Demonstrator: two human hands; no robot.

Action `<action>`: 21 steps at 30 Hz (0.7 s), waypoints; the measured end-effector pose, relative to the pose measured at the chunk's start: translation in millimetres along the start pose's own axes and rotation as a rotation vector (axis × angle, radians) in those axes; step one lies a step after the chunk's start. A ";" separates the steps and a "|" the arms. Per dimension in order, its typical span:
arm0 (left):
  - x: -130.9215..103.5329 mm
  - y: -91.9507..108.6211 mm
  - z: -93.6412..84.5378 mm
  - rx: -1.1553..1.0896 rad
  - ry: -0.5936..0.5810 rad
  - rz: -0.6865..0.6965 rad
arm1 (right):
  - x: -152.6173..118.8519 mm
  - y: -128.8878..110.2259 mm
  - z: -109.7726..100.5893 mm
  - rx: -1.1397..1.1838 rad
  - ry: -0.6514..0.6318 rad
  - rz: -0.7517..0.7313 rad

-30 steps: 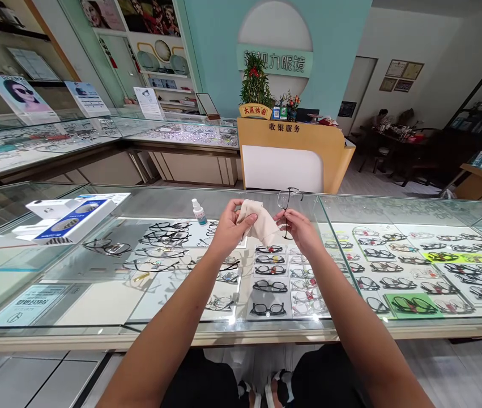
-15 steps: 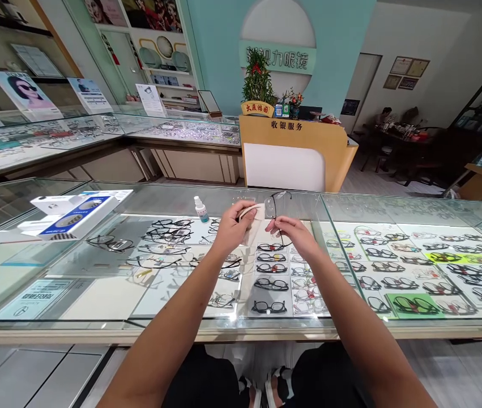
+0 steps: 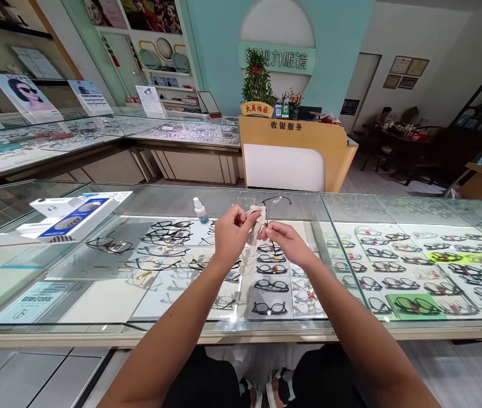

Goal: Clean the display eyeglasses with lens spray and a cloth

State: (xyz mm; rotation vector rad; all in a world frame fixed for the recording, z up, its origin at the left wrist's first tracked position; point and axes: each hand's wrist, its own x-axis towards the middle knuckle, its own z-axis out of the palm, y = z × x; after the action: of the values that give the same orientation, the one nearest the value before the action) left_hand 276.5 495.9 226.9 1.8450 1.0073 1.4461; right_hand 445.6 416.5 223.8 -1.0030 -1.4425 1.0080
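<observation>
Both forearms (image 3: 200, 292) extended forward, left hand (image 3: 229, 233) pinching cloth (image 3: 253, 233), right hand (image 3: 285, 240) grasping glasses (image 3: 277, 199)

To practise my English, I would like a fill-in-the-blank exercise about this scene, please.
The left hand holds a beige ____.
The right hand holds a pair of ____.
A small white ____ stands upright on the glass counter.
The box left of it is white and ____.

Missing words: cloth; glasses; bottle; blue

Teal wall (image 3: 219, 62), blue-white box (image 3: 75, 220), vivid green mat (image 3: 414, 306)
</observation>
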 end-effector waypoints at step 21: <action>6.5 -9.9 8.8 -0.736 -0.582 -0.360 | 1.0 1.8 -2.1 0.045 -0.085 -0.022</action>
State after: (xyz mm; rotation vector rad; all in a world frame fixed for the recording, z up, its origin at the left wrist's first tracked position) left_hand 283.9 506.8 220.2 1.3148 0.3970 0.8149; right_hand 447.8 418.1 222.6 -0.9195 -1.4912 1.0735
